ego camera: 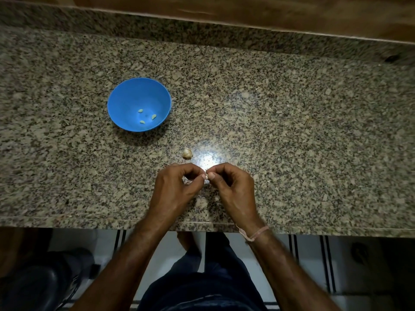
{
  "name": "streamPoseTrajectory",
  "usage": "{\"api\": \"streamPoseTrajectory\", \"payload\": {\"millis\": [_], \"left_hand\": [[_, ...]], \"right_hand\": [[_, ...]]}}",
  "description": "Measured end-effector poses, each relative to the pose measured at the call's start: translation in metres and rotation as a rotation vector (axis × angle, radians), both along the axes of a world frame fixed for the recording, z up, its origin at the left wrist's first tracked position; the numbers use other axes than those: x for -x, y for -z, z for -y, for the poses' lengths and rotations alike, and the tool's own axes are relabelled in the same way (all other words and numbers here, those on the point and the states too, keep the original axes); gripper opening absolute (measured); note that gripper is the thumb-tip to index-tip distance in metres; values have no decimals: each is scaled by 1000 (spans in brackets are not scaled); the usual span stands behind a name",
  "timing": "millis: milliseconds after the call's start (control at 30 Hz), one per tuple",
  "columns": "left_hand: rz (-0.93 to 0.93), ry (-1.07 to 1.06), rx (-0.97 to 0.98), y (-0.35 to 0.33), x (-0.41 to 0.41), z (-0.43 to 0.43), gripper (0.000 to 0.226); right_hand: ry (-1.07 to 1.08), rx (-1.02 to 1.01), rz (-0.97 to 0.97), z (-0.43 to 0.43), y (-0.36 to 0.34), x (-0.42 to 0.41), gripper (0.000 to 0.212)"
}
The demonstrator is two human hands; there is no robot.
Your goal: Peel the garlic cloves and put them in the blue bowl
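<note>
Mid-peel: left hand (177, 187) & right hand (231, 187) both pinch one small pale garlic clove (205, 176) btwn thumb & fingertips, well below-right of the blue bowl (119, 102), over the granite counter. Next prob needs skin pulled off, then a reach up-left to the bowl, w/ 3 peeled cloves (146, 116) already inside. Rest of the garlic bulb (187, 153), papery & off-white, sits btwn bowl and hands.

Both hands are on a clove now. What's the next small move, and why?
Probably pull the skin off the garlic clove pinched between the left hand and right hand: it looks papery white, unlike the three yellowish cloves in the blue bowl.
</note>
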State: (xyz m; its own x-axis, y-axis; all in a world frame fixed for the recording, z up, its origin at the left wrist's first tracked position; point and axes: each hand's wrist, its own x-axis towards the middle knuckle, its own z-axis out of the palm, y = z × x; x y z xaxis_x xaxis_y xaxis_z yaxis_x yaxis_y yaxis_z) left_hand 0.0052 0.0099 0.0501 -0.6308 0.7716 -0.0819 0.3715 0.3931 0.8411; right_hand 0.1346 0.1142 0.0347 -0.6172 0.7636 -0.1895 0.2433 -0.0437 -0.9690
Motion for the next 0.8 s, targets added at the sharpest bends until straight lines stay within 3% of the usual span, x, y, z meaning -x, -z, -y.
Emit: {"api": "streamPoseTrajectory", "payload": {"millis": [167,433,633,800], "left_hand": [[-67,32,26,4,-8,-4,8],[271,-168,-76,-3,-19,-5,5],[92,-130,-77,-7,-19,-5,12],[296,-217,-117,-7,-20,-6,6]], "right_hand": [[-14,43,12,-3,3,-4,6],[113,299,-105,-2,-3,-3,10],[78,390,-128,-5,-9,-6,13],[30,350,-154,-6,-14,-6,15]]}}
